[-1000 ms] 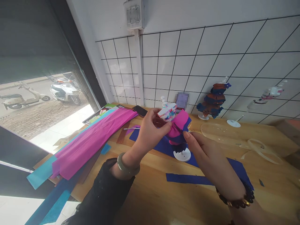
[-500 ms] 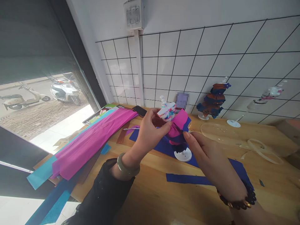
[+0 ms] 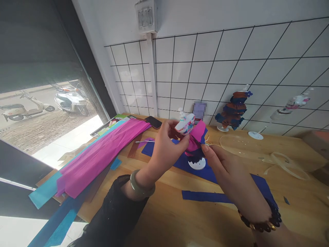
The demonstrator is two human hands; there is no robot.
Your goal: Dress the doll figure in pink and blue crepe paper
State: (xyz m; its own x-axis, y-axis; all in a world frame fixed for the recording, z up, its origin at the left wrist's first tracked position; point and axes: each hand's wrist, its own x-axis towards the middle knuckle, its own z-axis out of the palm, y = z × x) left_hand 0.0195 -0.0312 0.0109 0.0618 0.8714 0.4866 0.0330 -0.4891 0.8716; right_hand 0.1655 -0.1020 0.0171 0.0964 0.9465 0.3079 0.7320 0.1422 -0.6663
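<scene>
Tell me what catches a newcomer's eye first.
Probably the bright pink sheets on the left of the table. Next, the small pink and blue figure between the left hand and right hand. Then the ruffled figure by the tiled wall, further right.

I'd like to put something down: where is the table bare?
The near tabletop between black sleeve and beaded bracelet, nearer than the narrow blue strip, looks free. Pink paper crowds the left; the left hand, right hand and figure crowd the middle.

matt creased pink paper piece (image 3: 197, 131), smooth white plastic-looking base (image 3: 197, 165), smooth wood tabletop (image 3: 164, 216), glossy wall tiles (image 3: 208, 48), shiny dark beads (image 3: 275, 216)
</scene>
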